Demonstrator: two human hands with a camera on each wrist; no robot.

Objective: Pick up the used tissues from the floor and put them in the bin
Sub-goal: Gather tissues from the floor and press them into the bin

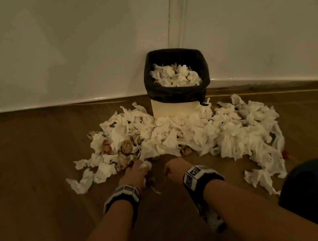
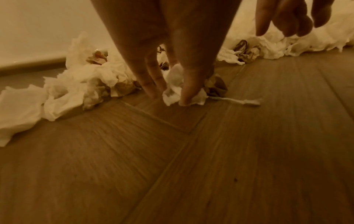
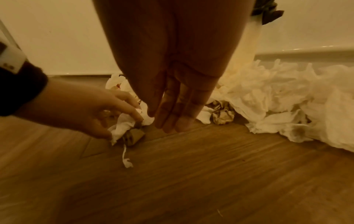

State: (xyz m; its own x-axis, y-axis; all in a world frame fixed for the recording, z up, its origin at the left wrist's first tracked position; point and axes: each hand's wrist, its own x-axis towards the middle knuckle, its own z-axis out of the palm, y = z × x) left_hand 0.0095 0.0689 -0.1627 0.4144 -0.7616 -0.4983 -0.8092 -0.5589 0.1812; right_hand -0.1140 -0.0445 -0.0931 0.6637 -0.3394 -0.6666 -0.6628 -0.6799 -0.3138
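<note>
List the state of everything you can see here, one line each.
bin: upright, black liner, partly filled with tissues
tissue pile: spread on the floor before the bin
left hand: pinches a white tissue at floor level
right hand: holds nothing, fingers straight, pointing down
</note>
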